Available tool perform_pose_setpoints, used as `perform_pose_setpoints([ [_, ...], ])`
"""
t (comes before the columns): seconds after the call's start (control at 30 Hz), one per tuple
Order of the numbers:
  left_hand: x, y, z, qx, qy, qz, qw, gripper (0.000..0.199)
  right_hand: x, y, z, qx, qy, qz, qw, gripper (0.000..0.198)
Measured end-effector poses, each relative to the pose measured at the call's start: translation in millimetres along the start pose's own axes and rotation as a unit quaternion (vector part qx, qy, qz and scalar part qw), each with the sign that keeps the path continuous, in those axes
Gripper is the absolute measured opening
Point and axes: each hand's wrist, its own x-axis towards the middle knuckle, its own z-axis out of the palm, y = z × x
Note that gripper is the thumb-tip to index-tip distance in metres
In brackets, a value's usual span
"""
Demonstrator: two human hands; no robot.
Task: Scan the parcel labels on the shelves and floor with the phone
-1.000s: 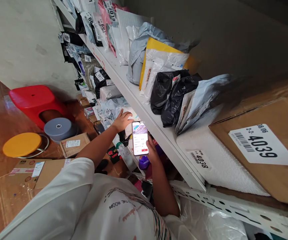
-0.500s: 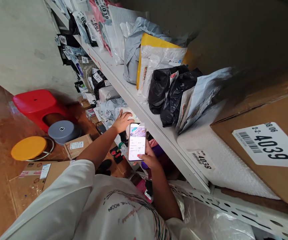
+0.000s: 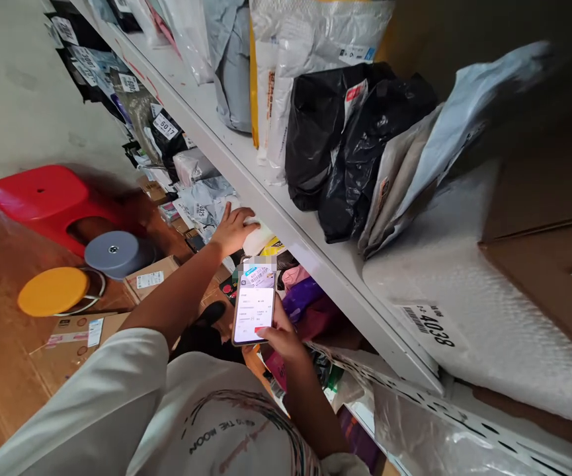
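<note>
My right hand (image 3: 283,330) is wrapped round a smartphone (image 3: 254,314), its thumb over the lower part of the lit screen. A label with a barcode shows at the top of the screen, with a white form below it. My left hand (image 3: 236,228) reaches to the lower shelf just beyond the phone, its fingers stretched over a white parcel (image 3: 257,239). A yellow piece of packaging (image 3: 272,247) lies beside that parcel. Part of the white parcel is hidden under my hand and the shelf edge.
The upper shelf (image 3: 310,258) crosses above my hands, bearing black mailer bags (image 3: 315,139) and a white padded parcel marked 4038 (image 3: 464,330). A cardboard box (image 3: 543,218) stands far right. On the floor are a red stool (image 3: 42,192), round stools (image 3: 55,292) and cardboard boxes.
The view has shifted nearer the shelf. The phone sits lower and further left, and more of the white parcel and the yellow packaging shows beside my left hand.
</note>
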Motion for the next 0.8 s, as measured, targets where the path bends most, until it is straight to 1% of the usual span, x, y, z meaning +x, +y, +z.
perform_pose_setpoints([
  [0.17,0,1,-2,-0.043,-0.006,-0.012,0.999,0.032,-6,12,6,0.04,0.006,0.022,0.999,0.091],
  [0.3,1,3,-3,-0.032,0.0,-0.007,0.999,0.029,-14,23,11,0.058,0.04,0.023,0.997,0.094],
  [0.4,0,2,-1,-0.045,0.013,-0.005,0.999,0.027,-22,29,14,0.066,0.06,0.035,0.995,0.095],
  [0.53,0,2,2,-0.048,0.025,-0.004,0.999,0.026,-32,29,20,0.061,0.052,0.053,0.995,0.096],
  [0.67,1,4,-2,-0.055,0.008,-0.012,0.998,0.028,-39,28,25,0.056,0.042,0.059,0.996,0.098],
  [0.8,2,5,-5,-0.07,-0.005,-0.026,0.997,0.029,-44,33,26,0.05,0.036,0.066,0.996,0.092],
])
